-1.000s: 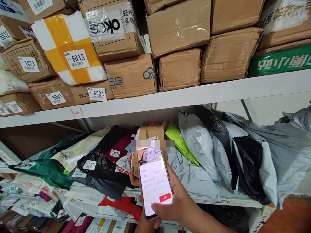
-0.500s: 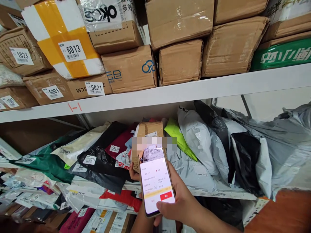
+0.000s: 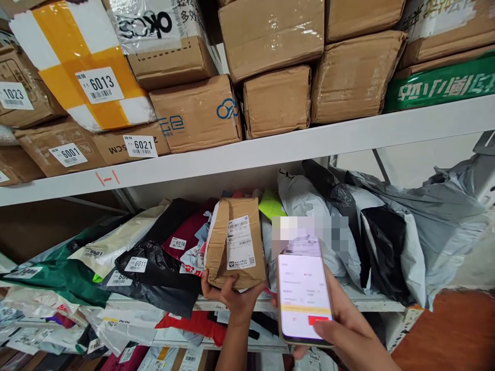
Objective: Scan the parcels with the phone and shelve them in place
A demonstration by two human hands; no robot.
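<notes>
My left hand [image 3: 234, 299] grips the lower end of a small brown cardboard box [image 3: 219, 242], fingers spread around its bottom edge. The box is tilted, with a white shipping label [image 3: 240, 242] facing me. To its right, my right hand [image 3: 350, 322] holds a smartphone [image 3: 303, 293]. The thumb lies at the red button near the bottom of the phone's white screen. A blurred patch covers the area around the phone's top. Behind the box are a dark red bag [image 3: 189, 226] and a bright green bag [image 3: 271, 204].
Above runs a white shelf edge [image 3: 216, 153] bearing cardboard boxes and a white package with yellow tape [image 3: 95, 31]. Grey and black mailer bags [image 3: 386, 252] crowd the middle shelf at right; labelled bags [image 3: 150, 265] lie at left. More parcels [image 3: 127, 317] fill the shelf below.
The phone has moved right, off the front of the box, uncovering the box's label and my left hand. The view has shifted slightly.
</notes>
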